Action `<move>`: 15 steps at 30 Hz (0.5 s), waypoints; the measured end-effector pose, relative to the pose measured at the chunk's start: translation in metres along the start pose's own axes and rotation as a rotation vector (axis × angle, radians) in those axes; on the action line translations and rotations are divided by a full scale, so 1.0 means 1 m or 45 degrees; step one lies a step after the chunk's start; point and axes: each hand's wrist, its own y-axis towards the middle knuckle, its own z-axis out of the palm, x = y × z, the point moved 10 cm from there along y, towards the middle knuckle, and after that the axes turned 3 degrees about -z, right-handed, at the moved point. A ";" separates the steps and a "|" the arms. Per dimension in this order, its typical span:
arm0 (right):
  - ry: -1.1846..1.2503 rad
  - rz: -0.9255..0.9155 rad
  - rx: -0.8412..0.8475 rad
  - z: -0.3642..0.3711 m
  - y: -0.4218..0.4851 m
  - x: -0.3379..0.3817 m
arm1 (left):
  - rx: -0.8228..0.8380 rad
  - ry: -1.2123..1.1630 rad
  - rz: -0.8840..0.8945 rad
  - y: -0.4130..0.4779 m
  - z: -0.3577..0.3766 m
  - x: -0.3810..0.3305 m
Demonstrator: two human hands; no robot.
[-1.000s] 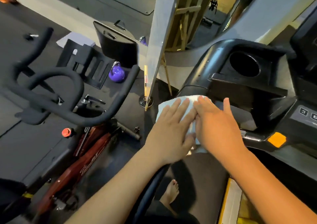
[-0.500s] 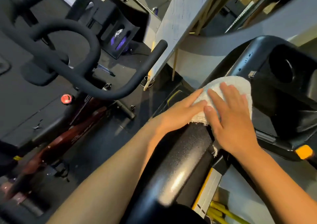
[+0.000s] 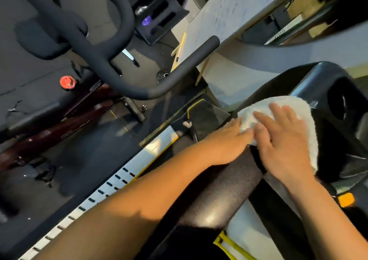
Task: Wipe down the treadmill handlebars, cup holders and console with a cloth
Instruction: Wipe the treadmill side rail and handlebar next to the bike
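— Where was the cloth (image 3: pixel 282 110)?

— Draped over the upper end of the handlebar (image 3: pixel 225 196), right where the bar ran into the console (image 3: pixel 318 74). It hung down the bar's right side too.

— And the hands?

— Both lay flat on it. The left hand (image 3: pixel 227 142) pressed the cloth's left edge with fingers nearly straight and together. The right hand (image 3: pixel 282 140) lay spread across the middle, fingers splayed. Neither was curled round anything; they pushed down rather than gripped.

— Which way did the bar run?

— From the lower middle of the view up and to the right, its long axis roughly in line with the forearms. The bare padded stretch lay back toward the wrists, so I'd judge a wiping stroke would need to travel along that axis.

— And the cup holder (image 3: pixel 338 104)?

— Just beyond the cloth's far right edge, past the fingertips. The right hand was the nearer one. It looked unwiped, though I couldn't be sure.
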 end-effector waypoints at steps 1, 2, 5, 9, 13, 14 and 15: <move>-0.103 -0.039 0.006 0.004 0.004 0.009 | -0.009 -0.098 0.004 0.001 -0.002 0.009; -0.202 -0.080 0.015 0.008 0.005 0.017 | -0.009 -0.175 0.001 -0.001 -0.003 0.016; -0.369 -0.157 0.061 0.017 0.018 0.031 | -0.008 -0.304 -0.016 -0.002 -0.001 0.038; -0.245 -0.058 -0.004 0.011 0.034 0.017 | -0.027 -0.245 -0.055 0.002 0.003 0.033; 0.048 0.074 -0.261 -0.007 -0.020 0.002 | -0.116 -0.159 0.038 -0.006 0.001 0.006; 0.113 0.109 -0.292 -0.008 -0.038 -0.003 | -0.136 -0.134 0.094 -0.011 0.002 -0.002; 0.187 0.154 -0.307 -0.006 -0.054 -0.009 | -0.152 -0.076 0.145 -0.014 0.006 -0.008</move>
